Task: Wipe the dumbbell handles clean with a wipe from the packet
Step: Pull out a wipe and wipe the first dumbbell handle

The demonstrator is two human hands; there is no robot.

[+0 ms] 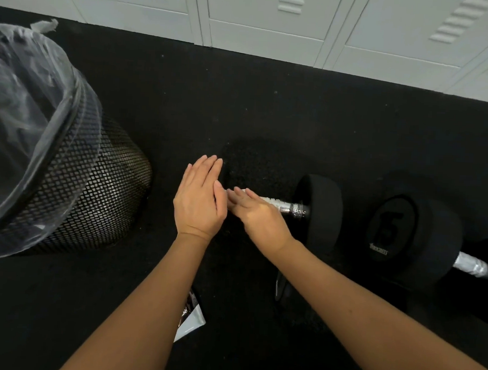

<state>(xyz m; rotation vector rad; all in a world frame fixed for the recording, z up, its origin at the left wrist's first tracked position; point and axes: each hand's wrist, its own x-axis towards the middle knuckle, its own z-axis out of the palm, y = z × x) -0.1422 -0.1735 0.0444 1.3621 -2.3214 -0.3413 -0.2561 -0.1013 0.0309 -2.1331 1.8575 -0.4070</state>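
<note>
Both hands at the near dumbbell's handle, floor level.

We note the left hand (199, 199) flat, fingers straight and pressed together, beside the hidden end of the dumbbell (317, 210). The right hand (259, 216) lies on the knurled handle (289, 208), fingers extended over a white wipe (264, 199). A second dumbbell (411, 234), marked 15, lies to the right. The wipe packet (191, 318) rests on the black floor (201, 104) under the left forearm; a lined mesh bin (78, 183) stands left.

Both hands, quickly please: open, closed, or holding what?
Left hand: open, fingers straight, holding nothing.
Right hand: open, fingers straight over the silver dumbbell handle.
</note>
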